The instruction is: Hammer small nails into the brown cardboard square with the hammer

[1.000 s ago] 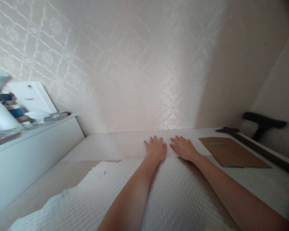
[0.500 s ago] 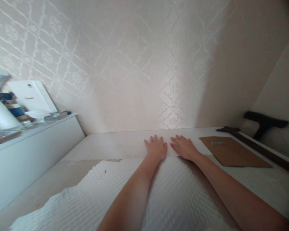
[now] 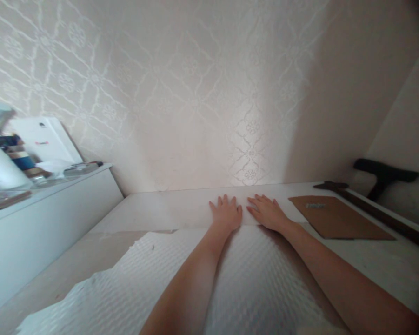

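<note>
My left hand lies flat with its fingers spread on a smooth white strip that runs along the foot of the wall. Beside it, a small gap to the right, my right hand rests palm down on the same strip, fingers stretched out. Neither hand holds anything. Below my wrists and forearms spreads a textured white sheet with an uneven left edge. What fixes the sheet to the strip, if anything, cannot be made out.
Right of my hands lies a piece of brown cardboard with small pale items on it. Past it are a dark brown bar and a black T-shaped object. A white cabinet at left bears a white box and clutter. Patterned wallpaper rises behind.
Both hands stay flat in the same place on the white strip. Only a very slight shift of the camera view shows.
</note>
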